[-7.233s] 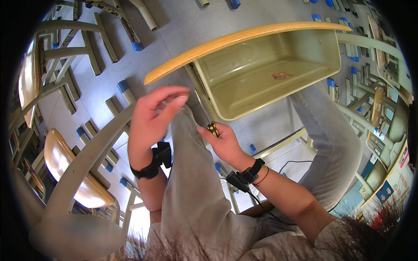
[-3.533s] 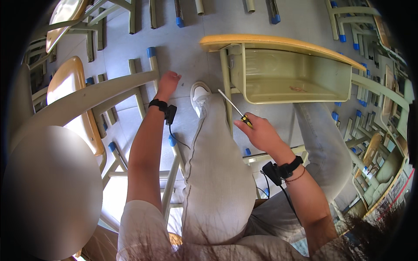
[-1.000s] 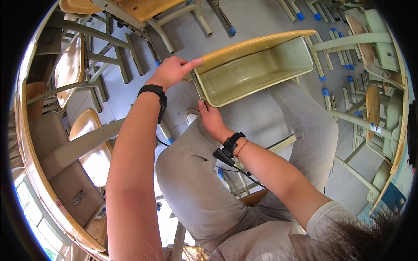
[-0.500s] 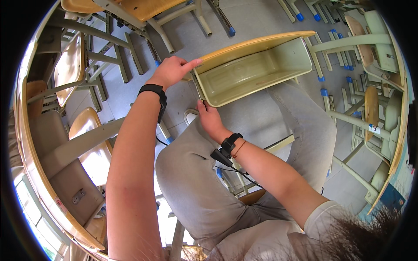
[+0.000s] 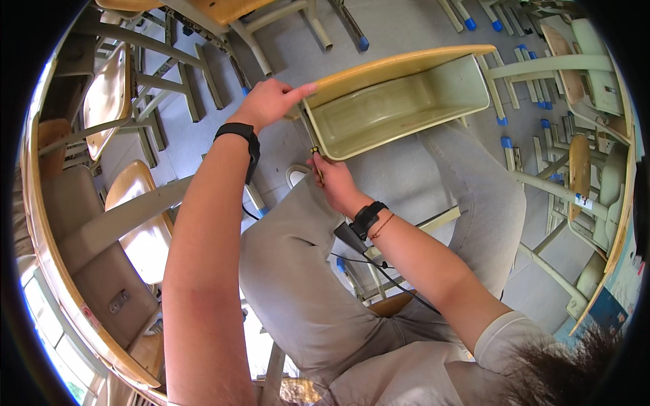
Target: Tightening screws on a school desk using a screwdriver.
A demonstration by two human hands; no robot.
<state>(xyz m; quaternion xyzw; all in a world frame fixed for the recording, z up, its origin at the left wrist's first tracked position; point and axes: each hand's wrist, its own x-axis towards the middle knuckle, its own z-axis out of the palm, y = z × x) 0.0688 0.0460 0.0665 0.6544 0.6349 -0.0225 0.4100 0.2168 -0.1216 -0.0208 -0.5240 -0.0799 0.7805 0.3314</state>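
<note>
Pinching metal-shafted yellow-black screwdriver (image 5: 315,151): right hand (image 5: 336,183). Left hand (image 5: 267,105): thumb against wooden desktop (image 5: 399,63), finger closure unclear.

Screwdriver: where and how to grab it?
Probably by the yellow-and-black handle, from the near right, as the right hand does: the handle points toward the person, while the shaft end seems to lie along the tray's left side, with little room for fingers.
</note>
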